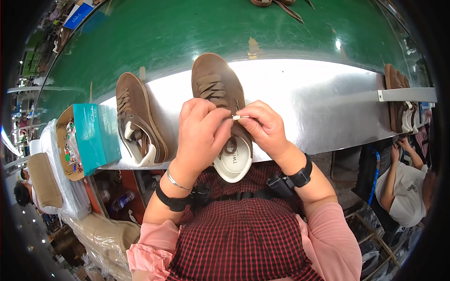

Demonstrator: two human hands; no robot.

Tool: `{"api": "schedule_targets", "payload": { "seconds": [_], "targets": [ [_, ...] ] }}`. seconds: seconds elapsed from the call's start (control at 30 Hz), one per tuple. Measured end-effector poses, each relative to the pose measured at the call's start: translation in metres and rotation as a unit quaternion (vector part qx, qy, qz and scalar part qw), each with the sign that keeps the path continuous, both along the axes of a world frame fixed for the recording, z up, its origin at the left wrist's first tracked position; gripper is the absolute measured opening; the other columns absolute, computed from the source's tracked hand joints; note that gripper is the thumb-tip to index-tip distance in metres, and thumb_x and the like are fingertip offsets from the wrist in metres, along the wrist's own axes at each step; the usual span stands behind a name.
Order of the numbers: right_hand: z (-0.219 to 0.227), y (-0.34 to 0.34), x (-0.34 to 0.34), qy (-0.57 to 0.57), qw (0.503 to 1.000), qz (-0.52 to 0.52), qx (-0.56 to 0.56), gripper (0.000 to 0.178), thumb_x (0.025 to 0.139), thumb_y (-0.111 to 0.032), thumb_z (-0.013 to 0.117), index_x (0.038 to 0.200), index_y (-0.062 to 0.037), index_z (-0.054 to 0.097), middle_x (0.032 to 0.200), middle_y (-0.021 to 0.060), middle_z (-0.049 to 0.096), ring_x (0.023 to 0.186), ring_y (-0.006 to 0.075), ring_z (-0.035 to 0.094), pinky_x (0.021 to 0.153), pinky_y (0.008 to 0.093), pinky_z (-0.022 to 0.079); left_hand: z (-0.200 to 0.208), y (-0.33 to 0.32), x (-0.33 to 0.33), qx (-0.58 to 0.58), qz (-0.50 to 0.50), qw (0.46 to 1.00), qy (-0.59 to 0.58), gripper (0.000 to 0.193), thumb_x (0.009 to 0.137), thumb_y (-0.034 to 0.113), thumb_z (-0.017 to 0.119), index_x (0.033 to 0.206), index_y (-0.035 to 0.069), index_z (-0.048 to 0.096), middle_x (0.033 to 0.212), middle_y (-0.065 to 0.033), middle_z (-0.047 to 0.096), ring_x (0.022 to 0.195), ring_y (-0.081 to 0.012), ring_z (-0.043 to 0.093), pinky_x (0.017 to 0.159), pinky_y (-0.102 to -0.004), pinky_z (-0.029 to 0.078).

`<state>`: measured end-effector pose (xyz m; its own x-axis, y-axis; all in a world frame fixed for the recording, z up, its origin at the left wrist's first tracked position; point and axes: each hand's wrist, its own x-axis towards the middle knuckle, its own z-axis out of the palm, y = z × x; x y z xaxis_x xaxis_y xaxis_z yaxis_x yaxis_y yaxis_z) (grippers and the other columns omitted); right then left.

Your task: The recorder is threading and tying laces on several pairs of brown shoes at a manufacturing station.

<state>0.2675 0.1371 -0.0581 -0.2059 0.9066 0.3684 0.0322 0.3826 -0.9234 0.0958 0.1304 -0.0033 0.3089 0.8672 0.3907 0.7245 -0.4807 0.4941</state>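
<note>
A brown lace-up sneaker (218, 77) with a white inside lies on the metal bench edge, its toe pointing away from me. Over its opening, my left hand (199, 133) and my right hand (266, 129) meet fingertip to fingertip. Between them is a small white piece (236, 117) with a thin end; its exact kind is too small to tell. Both hands are closed in a pinch on it. My hands cover part of the sneaker's tongue and collar. To the left rests a second brown sneaker (136, 112), apart from my hands.
A teal box (96, 138) and an open carton (69, 140) of small coloured items stand at the left. Beyond the metal strip (300, 89) runs a green surface (154, 37) with another shoe's laces (288, 10). More brown shoes (398, 96) stand at the right, near a seated person (403, 187).
</note>
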Motion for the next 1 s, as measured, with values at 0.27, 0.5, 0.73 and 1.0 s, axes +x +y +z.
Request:
{"api": "schedule_targets", "payload": {
  "seconds": [0.27,0.5,0.73,1.0],
  "targets": [
    [0.007,0.008,-0.005,0.038,0.986,0.031,-0.162,0.008,0.086,-0.007,0.061,0.092,-0.0017,0.062,0.081,0.0044,0.060,0.071,0.0092,0.055,0.064,0.0227,0.045,-0.001,0.002,0.000,0.005,-0.008,1.000,-0.013,0.018,0.067,0.007,0.070,0.083,0.004,0.064,0.081,-0.0079,0.055,0.086,-0.0285,0.051,0.076,-0.0376,0.041],
    [0.021,0.022,-0.010,0.083,0.922,0.057,-0.373,0.021,0.084,-0.011,0.063,0.104,-0.0034,0.058,0.074,-0.0018,0.056,0.069,0.0029,0.050,0.063,0.0192,0.043,-0.004,0.000,-0.004,0.017,-0.009,0.999,-0.046,0.016,0.068,0.010,0.070,0.082,0.006,0.063,0.079,-0.0062,0.053,0.085,-0.0271,0.051,0.077,-0.0392,0.040],
    [0.022,0.009,0.001,0.046,0.958,0.061,-0.276,0.032,0.082,-0.019,0.068,0.108,-0.0014,0.061,0.074,-0.0012,0.056,0.067,0.0046,0.048,0.060,0.0207,0.042,-0.007,0.000,-0.002,0.038,-0.016,0.999,-0.032,0.017,0.069,0.010,0.069,0.084,0.006,0.062,0.083,-0.0077,0.054,0.088,-0.0289,0.051,0.079,-0.0396,0.040],
    [0.025,0.033,0.005,-0.084,0.976,0.145,-0.143,0.019,0.078,-0.013,0.067,0.096,-0.0068,0.065,0.086,0.0031,0.055,0.069,0.0082,0.050,0.059,0.0225,0.042,-0.009,-0.004,-0.007,0.007,-0.012,0.998,-0.056,0.026,0.066,0.014,0.072,0.088,0.004,0.062,0.089,-0.0092,0.056,0.095,-0.0313,0.051,0.085,-0.0406,0.039]
  ]
}}
